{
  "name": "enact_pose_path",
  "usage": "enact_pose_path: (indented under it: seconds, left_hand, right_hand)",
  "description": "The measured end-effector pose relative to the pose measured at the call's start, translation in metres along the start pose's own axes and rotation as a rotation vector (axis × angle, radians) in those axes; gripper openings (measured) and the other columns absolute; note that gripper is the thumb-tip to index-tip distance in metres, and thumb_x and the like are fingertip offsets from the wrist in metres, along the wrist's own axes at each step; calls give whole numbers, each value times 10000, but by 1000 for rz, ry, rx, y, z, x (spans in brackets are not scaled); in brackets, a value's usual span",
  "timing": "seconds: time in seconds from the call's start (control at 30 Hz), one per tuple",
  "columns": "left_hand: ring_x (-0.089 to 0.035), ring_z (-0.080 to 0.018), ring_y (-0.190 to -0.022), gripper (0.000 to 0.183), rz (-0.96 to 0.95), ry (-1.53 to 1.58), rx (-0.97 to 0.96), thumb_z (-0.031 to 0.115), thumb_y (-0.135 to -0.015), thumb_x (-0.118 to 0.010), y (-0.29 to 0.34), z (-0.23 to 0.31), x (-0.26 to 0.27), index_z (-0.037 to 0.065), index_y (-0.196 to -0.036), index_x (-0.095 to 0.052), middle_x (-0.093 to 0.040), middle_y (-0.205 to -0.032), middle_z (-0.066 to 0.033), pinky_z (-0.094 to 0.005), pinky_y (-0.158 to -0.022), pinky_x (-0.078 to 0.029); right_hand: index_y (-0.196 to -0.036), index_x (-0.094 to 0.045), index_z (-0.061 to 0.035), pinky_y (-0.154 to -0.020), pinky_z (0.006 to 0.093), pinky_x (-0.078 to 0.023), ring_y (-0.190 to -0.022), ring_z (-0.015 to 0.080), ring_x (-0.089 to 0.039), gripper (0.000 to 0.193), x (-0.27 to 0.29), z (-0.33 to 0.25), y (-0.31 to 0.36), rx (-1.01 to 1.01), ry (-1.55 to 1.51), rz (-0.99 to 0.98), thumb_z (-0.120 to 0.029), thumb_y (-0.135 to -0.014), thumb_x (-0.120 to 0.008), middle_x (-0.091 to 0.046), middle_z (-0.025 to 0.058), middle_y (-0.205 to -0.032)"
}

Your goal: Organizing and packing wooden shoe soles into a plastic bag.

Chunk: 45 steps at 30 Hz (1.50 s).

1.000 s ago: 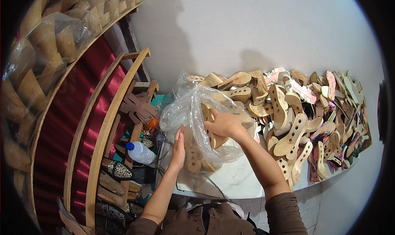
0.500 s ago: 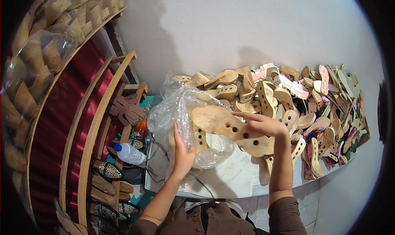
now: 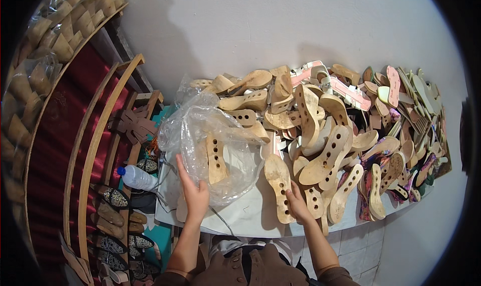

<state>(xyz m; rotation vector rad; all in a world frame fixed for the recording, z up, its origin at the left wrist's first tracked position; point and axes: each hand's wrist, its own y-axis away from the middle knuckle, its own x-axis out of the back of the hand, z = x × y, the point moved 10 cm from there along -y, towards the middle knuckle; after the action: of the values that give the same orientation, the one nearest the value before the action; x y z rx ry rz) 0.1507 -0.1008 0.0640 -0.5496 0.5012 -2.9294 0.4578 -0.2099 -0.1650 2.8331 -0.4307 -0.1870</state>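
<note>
My right hand (image 3: 299,205) is closed around the right edge of a pale wooden shoe sole (image 3: 277,179) with a row of dark holes. This sole stands lengthwise over the front of the white-covered table, its rounded end pointing away from me. My left hand (image 3: 194,196) has its fingers stretched upward against the near left side of a clear plastic bag (image 3: 193,123); some fingers are hidden from view. Through the crumpled film I can see another holed wooden sole (image 3: 216,158). Just right of my right hand, more holed soles (image 3: 325,158) lie overlapping.
A heap of wooden soles and shoe parts (image 3: 383,150) covers the table's right side up to the wall. On the left stand a wooden rack (image 3: 82,150) with shoes, a water bottle with a blue cap (image 3: 136,177), and bagged wooden pieces (image 3: 30,90) on a ledge.
My right hand has brought the wooden sole down and nearer to me, turning it from crosswise to lengthwise. My left hand stays beside the bag. The whole view has shifted somewhat.
</note>
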Motion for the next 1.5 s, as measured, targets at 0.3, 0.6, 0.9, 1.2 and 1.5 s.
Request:
enact_pose_path:
  seconds: [0.3, 0.6, 0.9, 1.2, 1.5]
  left_hand:
    - [-166, -269, -1336, 858, 49, 194, 23, -164, -614, -339, 0, -6, 30, 36, -1405, -72, -166, -1432, -192, -337, -1070, -155]
    - [-167, -284, -1335, 711, -147, 505, 31, -57, -754, -417, -13, -16, 48, 21, -1394, -118, -155, -1438, -173, -364, -1067, -165]
    - [-343, -341, -1243, 574, -152, 97, 430, 189, -839, -550, -11, -194, 56, -34, -1306, -301, -337, -1334, -245, -373, -999, -303]
    - [-389, -397, -1184, 673, -390, -233, 440, 247, -775, -589, 21, -227, 34, -74, -1290, -298, -381, -1266, -306, -377, -995, -316]
    - [-441, -381, -1136, 605, -503, -225, 407, 205, -786, -551, 14, -216, 24, -37, -1292, -322, -441, -1217, -289, -374, -955, -360]
  right_hand:
    - [-1326, -267, -52, -810, 375, -433, -953, 330, -536, 469, -19, -36, 19, -137, 575, 49, -197, -905, -415, -497, 204, -1085]
    - [-1092, -501, -3, -773, 367, -455, -885, 338, -562, 315, -148, -223, 10, 637, 528, -104, 25, -778, -494, -560, 174, -949]
    - [-775, -646, -6, -551, 391, -448, -584, 274, -596, 193, -302, -27, -103, 56, 982, -919, -163, -746, -537, -597, 149, -618]
    - [-1126, -553, -60, -717, 310, -476, -851, 164, -573, 540, -325, -35, -39, -128, 379, -869, -327, -693, -734, -586, 98, -1030]
    - [-1115, -578, -122, -791, 400, -460, -953, 316, -582, 477, -310, -17, -47, 231, 1186, -891, -411, -735, -581, -597, 197, -1034]
